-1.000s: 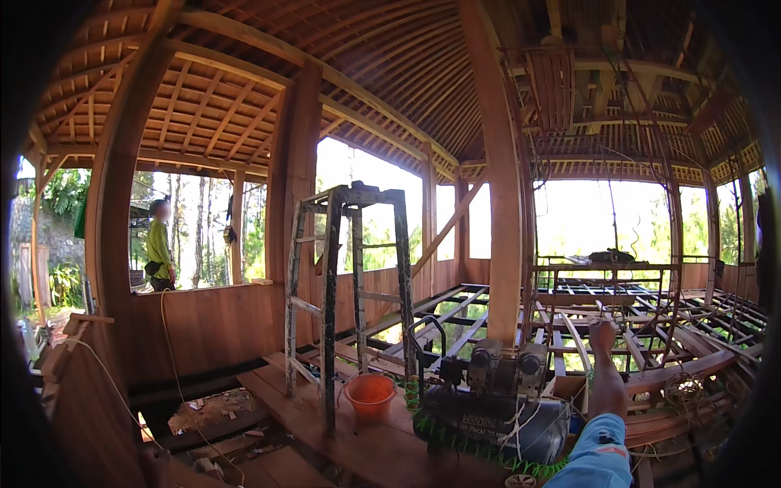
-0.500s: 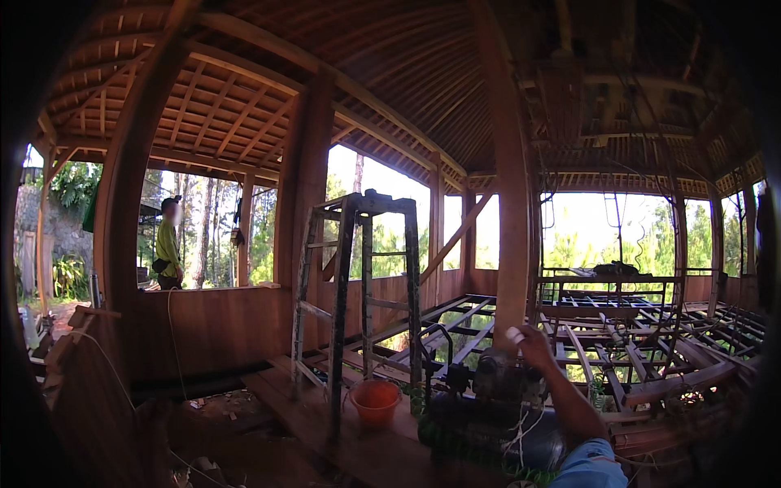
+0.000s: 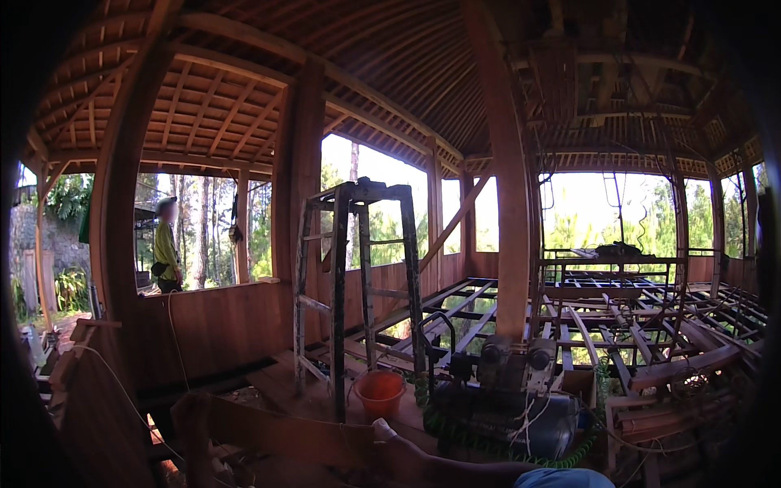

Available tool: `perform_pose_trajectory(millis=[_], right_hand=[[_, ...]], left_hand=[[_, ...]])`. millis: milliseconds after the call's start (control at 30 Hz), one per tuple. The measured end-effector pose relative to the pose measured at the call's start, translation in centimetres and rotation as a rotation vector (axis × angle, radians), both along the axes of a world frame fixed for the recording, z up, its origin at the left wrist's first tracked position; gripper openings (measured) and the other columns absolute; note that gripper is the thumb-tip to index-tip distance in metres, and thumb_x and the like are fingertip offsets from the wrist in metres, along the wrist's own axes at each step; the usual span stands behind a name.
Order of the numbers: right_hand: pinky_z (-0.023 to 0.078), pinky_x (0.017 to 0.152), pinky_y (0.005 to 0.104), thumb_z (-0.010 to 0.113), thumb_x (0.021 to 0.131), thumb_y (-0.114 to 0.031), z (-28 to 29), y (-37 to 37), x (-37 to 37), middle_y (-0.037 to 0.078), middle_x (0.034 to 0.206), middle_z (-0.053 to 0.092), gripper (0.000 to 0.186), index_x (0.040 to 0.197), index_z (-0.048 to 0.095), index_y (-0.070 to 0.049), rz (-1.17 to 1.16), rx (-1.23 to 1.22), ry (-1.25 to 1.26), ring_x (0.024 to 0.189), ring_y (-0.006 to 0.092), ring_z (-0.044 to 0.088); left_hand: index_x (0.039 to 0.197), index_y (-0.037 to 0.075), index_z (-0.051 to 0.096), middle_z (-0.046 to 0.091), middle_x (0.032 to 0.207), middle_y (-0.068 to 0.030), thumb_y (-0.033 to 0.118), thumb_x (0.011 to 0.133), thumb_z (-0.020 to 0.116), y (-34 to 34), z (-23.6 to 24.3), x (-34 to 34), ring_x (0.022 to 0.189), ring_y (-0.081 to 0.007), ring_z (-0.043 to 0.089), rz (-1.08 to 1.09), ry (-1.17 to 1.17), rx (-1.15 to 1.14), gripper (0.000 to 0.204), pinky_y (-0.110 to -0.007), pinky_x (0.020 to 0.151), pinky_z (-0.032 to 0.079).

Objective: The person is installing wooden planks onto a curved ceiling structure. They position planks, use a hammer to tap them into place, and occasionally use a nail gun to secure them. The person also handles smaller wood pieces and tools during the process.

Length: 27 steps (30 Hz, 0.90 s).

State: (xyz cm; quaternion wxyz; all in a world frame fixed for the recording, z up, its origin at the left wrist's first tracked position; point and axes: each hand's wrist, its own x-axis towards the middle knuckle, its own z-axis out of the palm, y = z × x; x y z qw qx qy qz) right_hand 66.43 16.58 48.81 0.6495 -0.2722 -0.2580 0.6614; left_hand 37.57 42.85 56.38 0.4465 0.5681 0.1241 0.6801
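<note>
Brown board (image 3: 285, 429), one, timber. Handling, by judgement: stiff, of moderate weight, awkward if lifted by one end alone. Grain looks dry, so slipping seems unlikely; rough edges may splinter. Not fragile. Best hold: the long upper edge, close to the middle, with a second grip toward the left end for balance.

Appearance: reddish-brown, flat-faced, plain, darkly shaded; upper edge slightly bowed, perhaps by the lens. An upright brown piece (image 3: 192, 435) stands at its left end; whether joined to it or merely behind cannot be told in this gloom.

Location: near side of the scene, left of middle, in front of the stepladder (image 3: 338, 309) and the orange bucket (image 3: 380, 393).

Right hand (image 3: 394, 446): at the board's right end, reaching in from the right below a blue sleeve (image 3: 563, 478). White patch at the fingertips, nature unclear. Whether the fingers are clamped on the wood or only beside it cannot be told. Left hand: out of view.

Surroundings: black air compressor (image 3: 508, 419), right of the bucket, with green coiled hose (image 3: 573, 460); timber post (image 3: 512, 268) beyond; person in yellow-green top (image 3: 165, 242), far left.
</note>
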Motion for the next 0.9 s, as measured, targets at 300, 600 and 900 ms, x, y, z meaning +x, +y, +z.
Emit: perform_pose_trajectory(millis=[300,600,900], right_hand=[[0.044,0.053,0.0246,0.062,0.1,-0.031,3.2,-1.6,1.8,0.0,0.08,0.059,0.026,0.108,0.063,-0.006,-0.534,0.132,-0.358,0.063,0.0084,0.054],[0.042,0.051,0.0287,0.067,0.095,-0.032,4.3,-3.7,16.5,0.003,0.075,0.061,0.029,0.107,0.067,-0.006,-1.304,-0.01,-0.924,0.056,0.0115,0.053],[0.05,0.091,0.0423,0.069,0.094,-0.038,-2.5,-12.1,29.3,0.014,0.109,0.072,0.042,0.114,0.071,-0.001,-0.838,-0.329,-2.274,0.1,0.0282,0.066]], left_hand=[[0.099,0.006,0.068,0.063,0.088,0.0002,0.018,0.093,0.072,-3.1,0.7,-5.4,0.087,-0.0104,0.062,0.138,0.206,-0.068,0.014,-0.028,0.079,0.051],[0.097,0.005,0.071,0.063,0.085,0.0013,0.032,0.095,0.073,1.3,-6.1,-10.6,0.082,-0.0095,0.06,0.104,0.251,-0.393,0.027,-0.027,0.074,0.047],[0.084,0.003,0.07,0.061,0.069,-0.0004,0.044,0.093,0.071,-0.6,-13.4,-13.9,0.068,-0.0082,0.053,0.645,1.116,-0.204,0.042,-0.031,0.063,0.044]])
